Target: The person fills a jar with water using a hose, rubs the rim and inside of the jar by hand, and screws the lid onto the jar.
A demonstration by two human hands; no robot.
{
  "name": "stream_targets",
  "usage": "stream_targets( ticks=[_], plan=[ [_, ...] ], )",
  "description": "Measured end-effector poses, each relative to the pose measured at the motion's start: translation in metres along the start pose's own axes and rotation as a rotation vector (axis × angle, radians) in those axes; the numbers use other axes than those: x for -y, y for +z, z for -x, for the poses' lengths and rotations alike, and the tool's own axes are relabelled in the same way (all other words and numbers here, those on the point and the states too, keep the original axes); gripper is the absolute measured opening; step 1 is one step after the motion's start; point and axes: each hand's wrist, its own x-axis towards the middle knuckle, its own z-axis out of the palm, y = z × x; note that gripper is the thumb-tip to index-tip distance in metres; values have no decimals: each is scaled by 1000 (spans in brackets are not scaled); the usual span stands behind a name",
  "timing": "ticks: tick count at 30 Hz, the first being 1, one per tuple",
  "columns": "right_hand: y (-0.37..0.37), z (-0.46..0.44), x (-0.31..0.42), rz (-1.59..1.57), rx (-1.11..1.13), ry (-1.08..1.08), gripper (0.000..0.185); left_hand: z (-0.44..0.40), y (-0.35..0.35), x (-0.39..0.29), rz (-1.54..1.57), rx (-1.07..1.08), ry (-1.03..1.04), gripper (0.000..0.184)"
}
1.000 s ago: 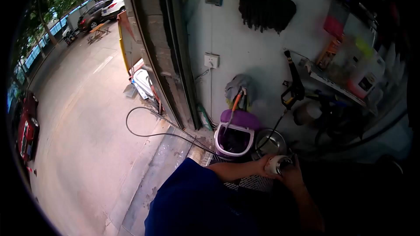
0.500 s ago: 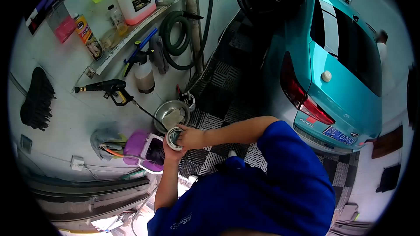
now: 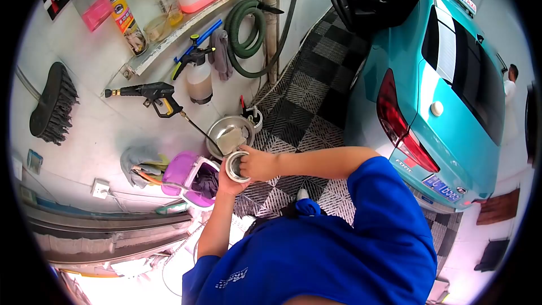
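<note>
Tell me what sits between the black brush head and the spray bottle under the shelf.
A black spray gun, between the brush head and the bottle in the head view.

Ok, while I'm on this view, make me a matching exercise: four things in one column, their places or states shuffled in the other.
Things
1. green hose
2. purple bucket
3. teal car
4. round container

Places or states
A. gripped by the left hand
B. one door standing open
C. coiled, hanging by the wall
D. dark cloth inside

Right pairs: 1-C, 2-D, 3-B, 4-A
</note>
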Motion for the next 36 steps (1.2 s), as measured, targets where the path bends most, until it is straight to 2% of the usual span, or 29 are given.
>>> stream_targets(
  ticks=[1,2,4,5,7,8,10,12,13,14,15,16,17,19,20,22,23,25,26,27,29,31,32,33,35,36],
  plan=[
    [-1,-2,1,-6,-37,49,23,0,-2,0,37,66,7,50],
    [-3,-5,2,-5,-37,49,23,-1,-4,5,113,64,65,55],
    [-2,-10,9,-37,-114,195,20,0,1,10,204,72,89,54],
    [1,-13,12,-44,-108,198,20,4,9,14,293,79,118,53],
    [6,-22,18,-236,-281,440,19,3,-1,22,304,114,166,54],
    [9,-26,21,-165,-323,475,17,-4,-33,24,336,249,206,55],
    [26,-39,36,-117,-276,468,15,-14,-31,31,282,306,385,58],
    [17,-33,10,-54,-235,470,14,-30,-18,34,456,499,377,54],
    [10,-29,10,-56,-225,387,14,-18,-11,36,496,279,345,49],
    [7,-26,15,-70,-216,302,14,-14,-24,37,496,272,337,49],
    [5,-22,15,-69,-213,310,14,-15,-38,34,424,181,255,50],
    [-3,-20,7,-84,-58,123,14,-17,-46,29,338,109,175,51],
    [-14,-16,-17,-64,105,-62,14,-25,-56,26,322,360,77,54],
    [15,-8,-31,173,56,-131,14,-21,-36,23,264,155,85,55],
    [12,-6,-32,199,60,-129,14,-18,-30,22,245,48,86,58],
    [8,-2,-36,-83,88,-105,13,-27,-26,20,182,52,113,58],
    [25,-2,-37,-83,91,-107,13,-25,-22,22,163,37,132,58],
    [64,-4,-19,-235,-40,134,16,-19,-10,24,122,23,170,54],
    [46,-5,-5,-285,55,250,26,-17,-4,20,141,81,150,54],
    [50,-8,-1,-322,61,248,26,-13,2,22,125,24,154,52],
    [72,-16,22,-444,-87,510,27,-23,-26,20,92,152,151,54],
    [85,-15,38,-464,-64,442,26,-30,-59,15,226,178,33,54],
    [79,-14,14,-377,-62,375,26,-23,-31,20,128,52,89,54],
    [60,-11,-9,-327,-89,373,26,-19,-11,20,124,41,108,52],
    [25,-3,-22,-142,255,63,35,-30,-24,13,39,40,45,52],
    [14,-1,-25,-127,227,69,35,-32,-20,14,16,23,40,53]
  ],
)
